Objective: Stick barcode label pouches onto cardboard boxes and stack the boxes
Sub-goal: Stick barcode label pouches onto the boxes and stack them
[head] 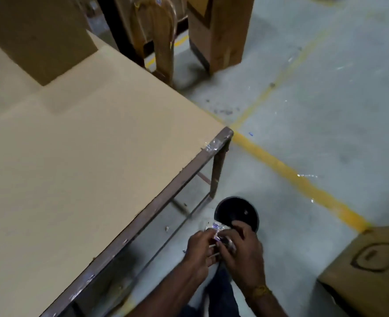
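Both hands meet low in the frame, beside the table's near corner. My left hand (200,250) and my right hand (243,250) together pinch a small crumpled clear plastic piece (216,228) with blue print, held just above a black round bin (235,212) on the floor. The image is blurred, so I cannot tell whether the piece is a label pouch or its peeled backing. A cardboard box (35,35) stands at the table's far left. Another box (369,271) sits on the floor at the lower right.
A large table (86,156) with a tan top and brown metal frame fills the left. A tall cardboard box (221,30) and a wooden chair (157,35) stand behind it. Yellow lines (298,177) cross the grey concrete floor.
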The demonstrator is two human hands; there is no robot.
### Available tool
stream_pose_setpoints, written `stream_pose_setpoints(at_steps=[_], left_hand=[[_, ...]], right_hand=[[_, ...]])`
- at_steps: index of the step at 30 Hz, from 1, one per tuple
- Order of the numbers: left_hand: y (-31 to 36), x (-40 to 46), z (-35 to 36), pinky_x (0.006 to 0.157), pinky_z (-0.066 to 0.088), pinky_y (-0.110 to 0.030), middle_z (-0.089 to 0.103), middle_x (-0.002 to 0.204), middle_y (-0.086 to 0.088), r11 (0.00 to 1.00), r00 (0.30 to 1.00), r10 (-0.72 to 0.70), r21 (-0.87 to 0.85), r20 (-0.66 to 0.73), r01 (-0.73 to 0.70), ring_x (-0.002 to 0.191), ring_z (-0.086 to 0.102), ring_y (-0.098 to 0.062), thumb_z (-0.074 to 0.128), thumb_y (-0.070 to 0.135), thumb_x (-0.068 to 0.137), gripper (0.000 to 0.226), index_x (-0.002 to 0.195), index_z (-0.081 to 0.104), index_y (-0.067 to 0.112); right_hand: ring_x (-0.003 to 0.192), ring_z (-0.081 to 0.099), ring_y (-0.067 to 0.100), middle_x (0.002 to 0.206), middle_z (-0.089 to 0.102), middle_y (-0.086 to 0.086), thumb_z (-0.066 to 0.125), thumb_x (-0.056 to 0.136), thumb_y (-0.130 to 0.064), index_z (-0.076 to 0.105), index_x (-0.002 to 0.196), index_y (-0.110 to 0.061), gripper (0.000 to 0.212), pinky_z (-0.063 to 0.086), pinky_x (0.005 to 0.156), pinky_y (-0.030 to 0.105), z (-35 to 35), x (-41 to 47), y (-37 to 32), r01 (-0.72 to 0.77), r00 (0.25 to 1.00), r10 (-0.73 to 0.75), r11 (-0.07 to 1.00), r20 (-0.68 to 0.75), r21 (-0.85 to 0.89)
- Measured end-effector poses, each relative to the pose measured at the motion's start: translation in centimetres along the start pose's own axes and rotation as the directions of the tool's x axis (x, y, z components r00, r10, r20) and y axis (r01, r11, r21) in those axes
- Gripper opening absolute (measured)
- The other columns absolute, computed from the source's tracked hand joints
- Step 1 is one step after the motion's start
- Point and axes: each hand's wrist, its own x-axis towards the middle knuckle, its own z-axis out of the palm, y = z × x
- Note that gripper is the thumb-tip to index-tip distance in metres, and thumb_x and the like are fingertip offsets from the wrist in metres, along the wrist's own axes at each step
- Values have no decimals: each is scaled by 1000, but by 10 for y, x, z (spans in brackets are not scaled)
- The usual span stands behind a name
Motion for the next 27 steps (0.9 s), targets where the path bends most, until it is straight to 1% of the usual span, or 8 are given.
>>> stream_pose_setpoints(at_steps=[3, 5, 7, 9, 14, 17, 20, 27], left_hand=[[-5, 57, 34, 63, 59, -33, 71, 76, -11, 997, 997, -74, 23, -18, 74, 63, 67, -22, 58, 10, 94, 21, 110, 68, 0], [-13, 97, 57, 60, 60, -32, 73, 77, -12, 993, 994, -109, 49, -17, 109, 63, 70, -23, 57, 10, 96, 18, 107, 68, 0], [-23, 139, 72, 55, 60, -31, 72, 77, -15, 986, 989, -146, 70, -34, 148, 60, 70, -23, 56, 10, 98, 17, 105, 66, -2], [-39, 185, 84, 50, 57, -31, 69, 85, -21, 979, 982, -179, 91, -68, 185, 60, 70, -25, 56, 9, 98, 21, 109, 64, -7], [-83, 299, 102, 52, 59, -31, 72, 78, -17, 968, 973, -202, 126, -110, 216, 62, 70, -23, 58, 8, 98, 22, 114, 62, -6], [-111, 366, 106, 59, 60, -35, 71, 95, -25, 961, 963, -242, 104, -122, 255, 79, 70, -31, 61, 9, 96, 29, 119, 62, -7], [-139, 429, 108, 65, 59, -38, 69, 97, -24, 951, 949, -283, 87, -137, 296, 88, 67, -34, 63, 12, 95, 32, 120, 63, -8], [-187, 521, 90, 49, 55, -34, 59, 99, -19, 893, 909, -363, 201, -203, 402, 75, 61, -30, 57, 22, 101, 37, 128, 54, -4]], right_hand=[[114, 54, 2, 129, 51, -5, 80, 81, -23, 58, 123, -32, 48, 46, 91, 22, 15, 15, 47, -364, 925, 379, 847, 42, 388], [96, 63, 5, 115, 62, -1, 76, 86, -18, 57, 122, -24, 41, 49, 75, 18, 29, 28, 77, -618, 711, 671, 454, 210, 642], [77, 67, 16, 97, 72, 11, 66, 93, -18, 65, 111, -10, 20, 50, 61, 23, 51, 41, 108, -685, 519, 728, 41, 448, 727], [63, 64, 19, 83, 70, 15, 60, 95, -13, 69, 101, 0, 17, 48, 53, 26, 80, 51, 143, -696, 413, 717, -150, 562, 702], [63, 61, 24, 80, 65, 20, 60, 93, -8, 67, 92, 3, 14, 47, 57, 31, 153, 78, 222, -619, 268, 755, -341, 598, 708], [63, 62, 23, 80, 64, 18, 58, 93, -5, 65, 98, 4, 12, 52, 51, 27, 194, 93, 267, -587, 226, 750, -404, 621, 702], [61, 64, 23, 82, 67, 21, 58, 94, -5, 67, 95, 4, 13, 52, 47, 24, 240, 102, 315, -612, 204, 756, -397, 622, 684], [56, 56, 27, 72, 65, 18, 63, 93, -13, 67, 80, -1, 18, 43, 52, 31, 334, 90, 399, -750, 72, 778, -370, 624, 548]])
